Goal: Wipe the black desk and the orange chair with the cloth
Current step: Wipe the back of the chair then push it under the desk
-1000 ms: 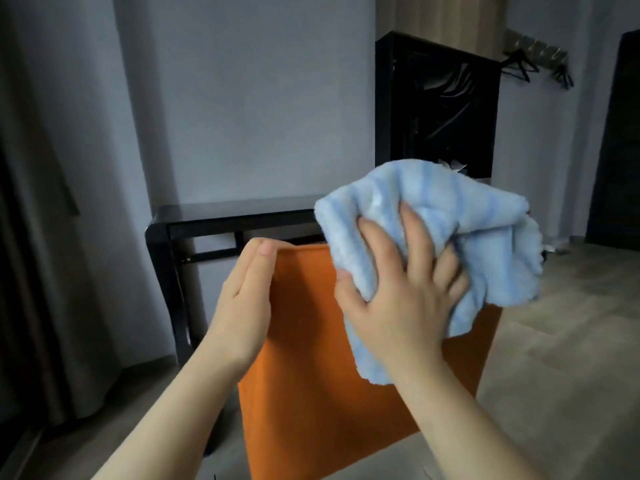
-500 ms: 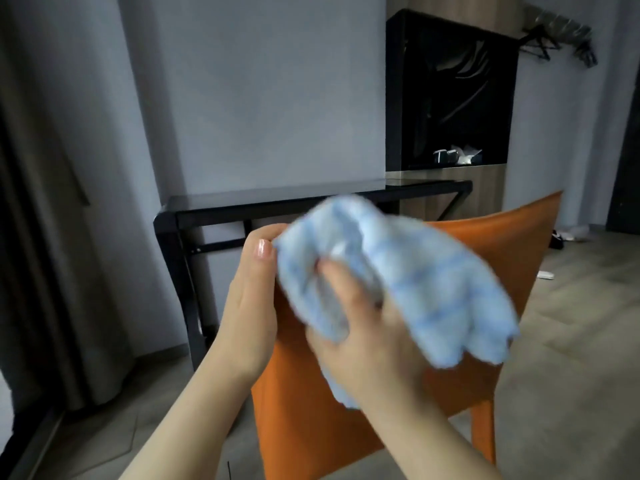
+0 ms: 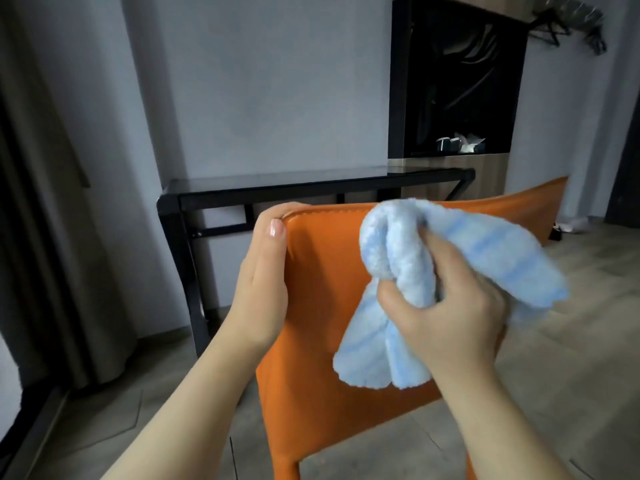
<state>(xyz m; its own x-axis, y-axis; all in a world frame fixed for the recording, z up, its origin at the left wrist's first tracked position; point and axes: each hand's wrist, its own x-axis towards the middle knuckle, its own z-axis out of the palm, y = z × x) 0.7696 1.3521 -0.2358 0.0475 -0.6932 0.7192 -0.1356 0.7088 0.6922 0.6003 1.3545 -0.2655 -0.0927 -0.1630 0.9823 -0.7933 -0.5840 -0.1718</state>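
Left hand [image 3: 265,278] grips orange leather chair back [image 3: 322,306] top corner; right hand [image 3: 450,313] beside it clutches bunched blue striped fluffy cloth [image 3: 398,258] against chair back.

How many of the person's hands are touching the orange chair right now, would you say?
1 for certain: the left hand grips the orange chair at its top corner; the right hand holds the cloth.

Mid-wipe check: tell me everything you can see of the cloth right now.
The cloth is a fluffy light-blue towel with darker blue stripes, looking like soft microfibre. It is bunched, not folded flat: the right hand grips it round the middle, one lobe bulging above the fist, one tail hanging below, another flaring out to the right, slightly blurred. It sits in front of the back of the orange chair, near its top edge; actual contact with the chair cannot be told.
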